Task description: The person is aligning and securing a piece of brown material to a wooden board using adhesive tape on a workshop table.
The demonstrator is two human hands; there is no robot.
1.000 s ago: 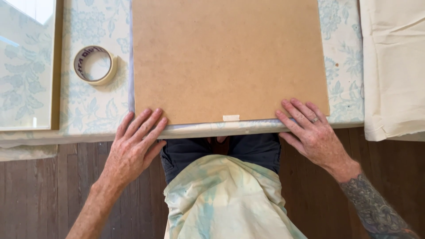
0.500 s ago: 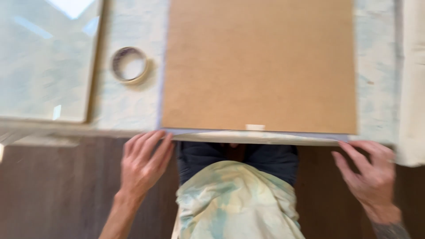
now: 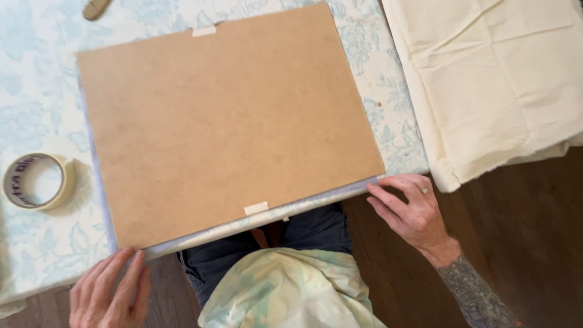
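Brown fibreboard, a large flat backing board (image 3: 231, 127), lies on a table covered with a pale blue flowered cloth (image 3: 388, 115). The board sits a little turned, so its near edge runs up toward the right. Under it a thin pale sheet (image 3: 200, 235) shows as a narrow strip along the near edge and the left side. One small piece of cream tape (image 3: 255, 208) is on the near edge of the board, and another one (image 3: 204, 30) is on the far edge.

The left hand (image 3: 109, 291) is at the near left corner of the board. Its fingers are stretched out and slightly apart, and the fingertips touch the edge of the pale sheet; they do not close around anything. The right hand (image 3: 410, 212) is at the near right corner. Its fingers are straight and close together, with the tips against the corner of the board and sheet, and nothing is gripped.

A roll of masking tape (image 3: 33, 181) lies flat on the cloth just beside the left side of the board. A folded cream fabric (image 3: 504, 79) lies to the right, well apart from the board and partly hanging over the table edge. Below the table dark wooden floor (image 3: 522, 243) is visible
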